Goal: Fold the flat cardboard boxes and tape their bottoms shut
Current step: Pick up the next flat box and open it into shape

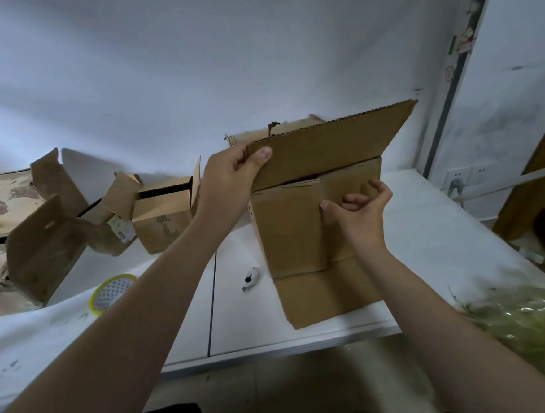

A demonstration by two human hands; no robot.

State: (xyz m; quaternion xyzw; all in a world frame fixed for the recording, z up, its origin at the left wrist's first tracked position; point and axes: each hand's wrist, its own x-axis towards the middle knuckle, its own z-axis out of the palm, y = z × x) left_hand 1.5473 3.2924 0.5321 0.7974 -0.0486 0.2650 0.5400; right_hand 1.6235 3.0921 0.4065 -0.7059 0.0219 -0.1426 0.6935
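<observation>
A brown cardboard box [302, 236] stands on the white table [428, 243], right of centre. Its long flap [331, 144] is raised and tilted back. My left hand [230, 180] pinches the flap's left corner, thumb on the near face. My right hand [360, 206] sits against the box's near side, palm up, fingers loosely curled and the thumb pressing on the cardboard; it holds nothing. A lower flap lies flat on the table toward me.
Several other open cardboard boxes [165, 213] stand at the back left by the white wall. A yellow-rimmed tape roll [112, 293] and a small white cutter [250, 278] lie on the table. A green blurred mass [538, 333] fills the lower right.
</observation>
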